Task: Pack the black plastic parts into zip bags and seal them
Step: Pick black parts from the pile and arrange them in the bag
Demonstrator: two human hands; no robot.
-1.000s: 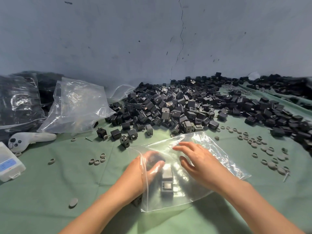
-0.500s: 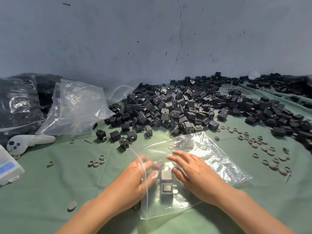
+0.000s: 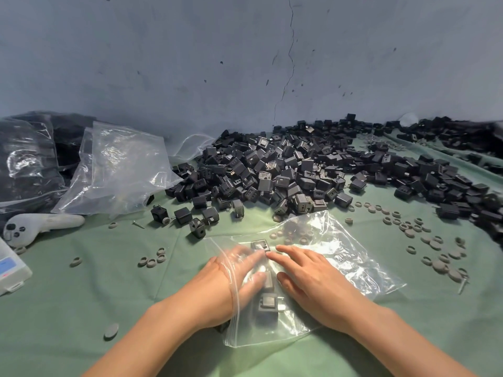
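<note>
- Grip of the left hand (image 3: 226, 284): wide, fingers stretched out and thumb spread apart, pushed through the mouth of the clear plastic zip bag (image 3: 353, 268) so the fingers lie inside it. They are blurred. The fingertips reach a few black plastic parts (image 3: 268, 302) in the bag, but nothing is plainly pinched.
- Grip of the right hand (image 3: 313, 284): also wide, fingers straight and slightly spread, palm down, pressing on top of the bag from outside, just right of the parts inside.
- Fingertips of both hands nearly meet over the topmost part in the bag.
- Bag lies flat on the green cloth-covered table (image 3: 81, 308), its open edge toward the left wrist and its far corner over some small grey rings (image 3: 408, 227).
- Behind the bag, a large heap of loose black plastic cubes (image 3: 285, 170) spreads along the grey wall (image 3: 245, 63) and off to the right.
- To the left lie crumpled empty clear bags (image 3: 119, 170) and a white handheld controller (image 3: 40, 224).
</note>
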